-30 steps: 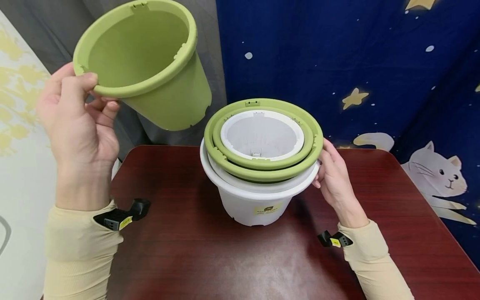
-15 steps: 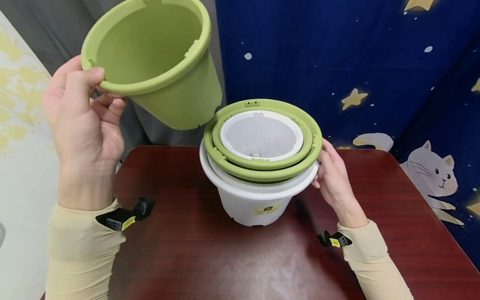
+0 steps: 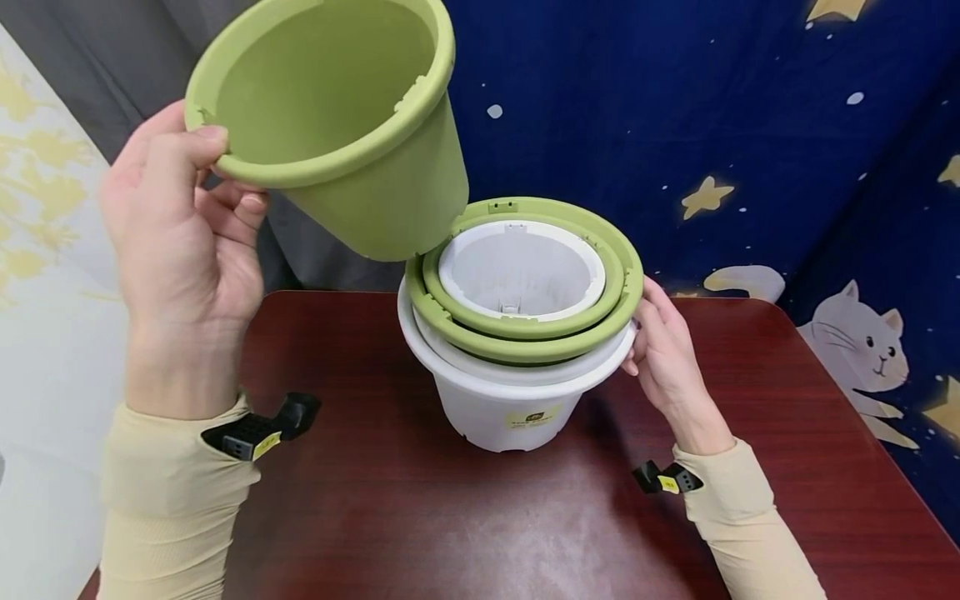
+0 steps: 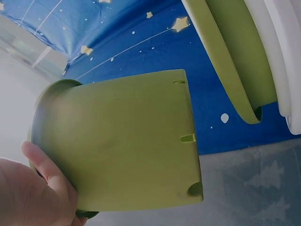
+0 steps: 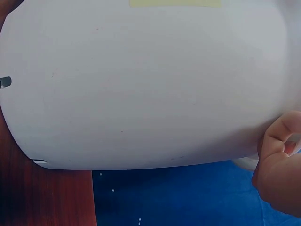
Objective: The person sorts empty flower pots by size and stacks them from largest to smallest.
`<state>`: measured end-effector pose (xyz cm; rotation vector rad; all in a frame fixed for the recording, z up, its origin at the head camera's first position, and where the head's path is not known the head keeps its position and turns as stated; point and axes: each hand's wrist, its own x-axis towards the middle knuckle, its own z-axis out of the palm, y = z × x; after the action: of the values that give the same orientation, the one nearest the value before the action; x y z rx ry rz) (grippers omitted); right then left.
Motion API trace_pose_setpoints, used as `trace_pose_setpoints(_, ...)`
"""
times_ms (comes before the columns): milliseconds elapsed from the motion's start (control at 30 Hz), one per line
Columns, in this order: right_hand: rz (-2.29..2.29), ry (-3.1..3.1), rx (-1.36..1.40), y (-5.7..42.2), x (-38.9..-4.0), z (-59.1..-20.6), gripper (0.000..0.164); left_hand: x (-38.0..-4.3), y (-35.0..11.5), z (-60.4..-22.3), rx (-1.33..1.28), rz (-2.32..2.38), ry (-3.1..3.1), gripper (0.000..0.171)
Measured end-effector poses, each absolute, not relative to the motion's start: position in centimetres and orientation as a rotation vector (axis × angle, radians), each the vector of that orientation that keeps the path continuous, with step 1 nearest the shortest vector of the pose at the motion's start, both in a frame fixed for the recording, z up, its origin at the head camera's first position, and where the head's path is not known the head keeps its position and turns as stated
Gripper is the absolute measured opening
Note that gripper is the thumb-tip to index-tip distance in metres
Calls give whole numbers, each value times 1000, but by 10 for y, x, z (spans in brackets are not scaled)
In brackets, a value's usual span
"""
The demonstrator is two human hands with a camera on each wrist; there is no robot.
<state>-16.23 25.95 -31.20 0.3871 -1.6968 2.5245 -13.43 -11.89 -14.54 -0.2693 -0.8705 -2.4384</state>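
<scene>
In the head view, my left hand (image 3: 187, 233) pinches the near-left rim of a green flowerpot (image 3: 382, 192), thumb on top, and holds it tilted in the air. Its base overlaps the back left of a nested stack in this view; the left wrist view shows a gap between them. The stack has a large white flowerpot (image 3: 502, 417) outside, green pots (image 3: 525, 348) within, and a small white pot (image 3: 525, 267) innermost. My right hand (image 3: 667, 358) grips the stack's right rim, fingers partly hidden. The right wrist view shows that hand (image 5: 282, 169) against the white wall.
The stack stands on a dark red table (image 3: 360, 500) with rounded far corners. Behind it hang a blue star-patterned curtain (image 3: 600, 108) and a grey curtain (image 3: 322, 267). A pale wall (image 3: 45, 375) is at the left. Both wrists wear black camera mounts.
My left hand has carried the green flowerpot to the right, so its base now overlaps the stack's back left edge in view. My right hand and the stack stay in place.
</scene>
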Motion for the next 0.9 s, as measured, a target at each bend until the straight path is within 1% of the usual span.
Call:
trace_pose_setpoints(200, 2520, -1704, 373, 260, -162, -312, 34, -134, -114, -143, -270, -2417, -896, 27)
trace_pose_setpoints(500, 2522, -1692, 366, 257, -163, -313, 33, -136, -108, -142, -319, -2459, -881, 21)
trace_pose_setpoints(900, 2527, -1679, 360, 256, -163, -313, 33, -136, -96, -139, -354, -2525, -867, 21)
